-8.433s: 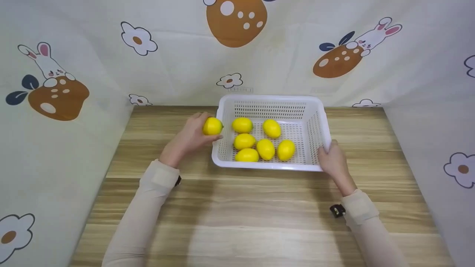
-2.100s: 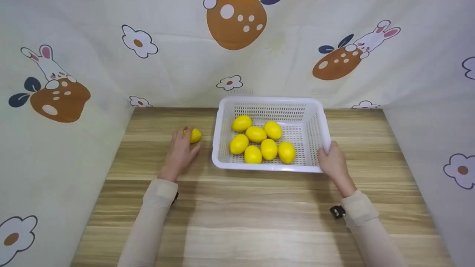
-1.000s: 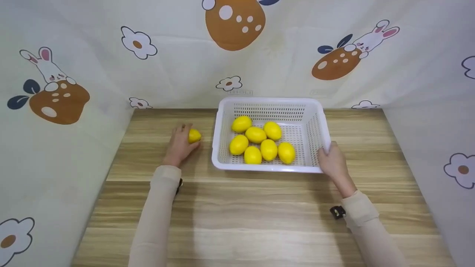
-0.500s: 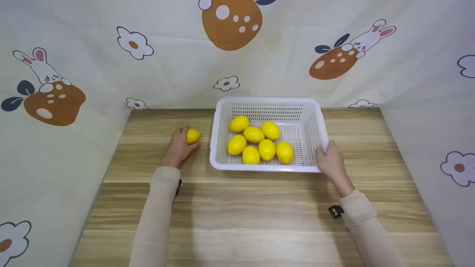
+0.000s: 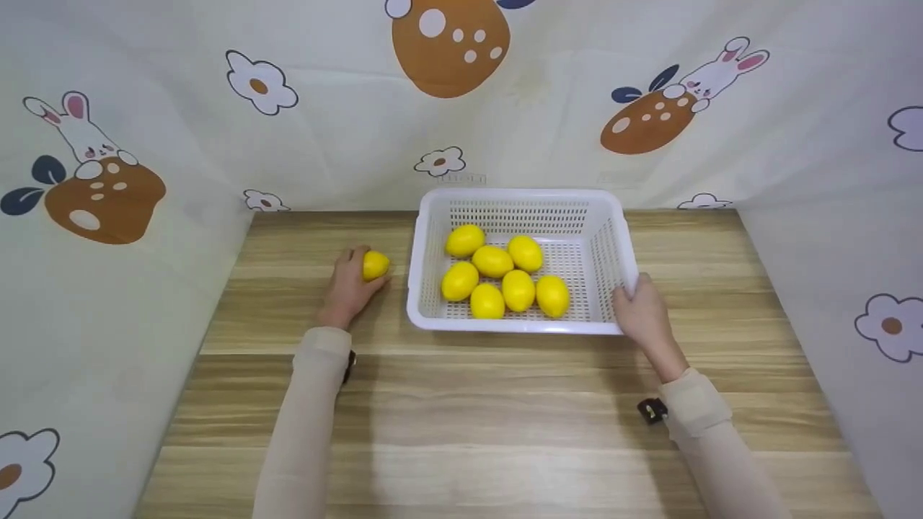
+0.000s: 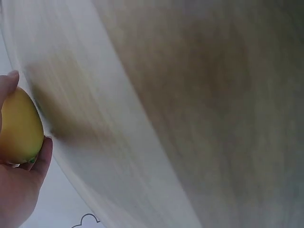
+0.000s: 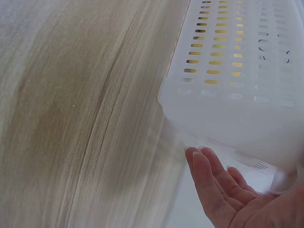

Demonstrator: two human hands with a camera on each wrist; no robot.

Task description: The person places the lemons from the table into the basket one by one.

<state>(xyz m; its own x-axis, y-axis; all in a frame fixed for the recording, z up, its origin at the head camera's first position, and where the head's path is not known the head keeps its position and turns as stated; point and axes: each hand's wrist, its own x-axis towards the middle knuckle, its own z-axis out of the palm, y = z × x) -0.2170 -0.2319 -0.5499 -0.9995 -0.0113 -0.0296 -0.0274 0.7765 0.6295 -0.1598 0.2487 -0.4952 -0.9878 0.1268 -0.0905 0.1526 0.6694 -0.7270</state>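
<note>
My left hand (image 5: 347, 287) holds a yellow lemon (image 5: 375, 266) low over the wooden table, left of the basket. In the left wrist view, the thumb and fingers wrap this lemon (image 6: 20, 127) from both sides, and a green tip shows at one end. A white slotted plastic basket (image 5: 519, 327) stands near the back wall with several more lemons (image 5: 492, 261) lying in its left and middle part. My right hand (image 5: 644, 310) grips the basket's right rim near the front corner, thumb over the edge. In the right wrist view, the fingers (image 7: 209, 183) lie outside beneath the basket wall (image 7: 223, 114).
The wooden tabletop (image 5: 461, 418) spreads in front of the basket. Pale cloth printed with rabbits and flowers (image 5: 346, 130) walls in the back and both sides. A black strap piece (image 5: 652, 411) sits at the right wrist.
Earlier my left hand held a lemon at the basket's left rim; one more lemon now lies inside. The hand has since closed round another on the table. My right hand keeps its grip.
</note>
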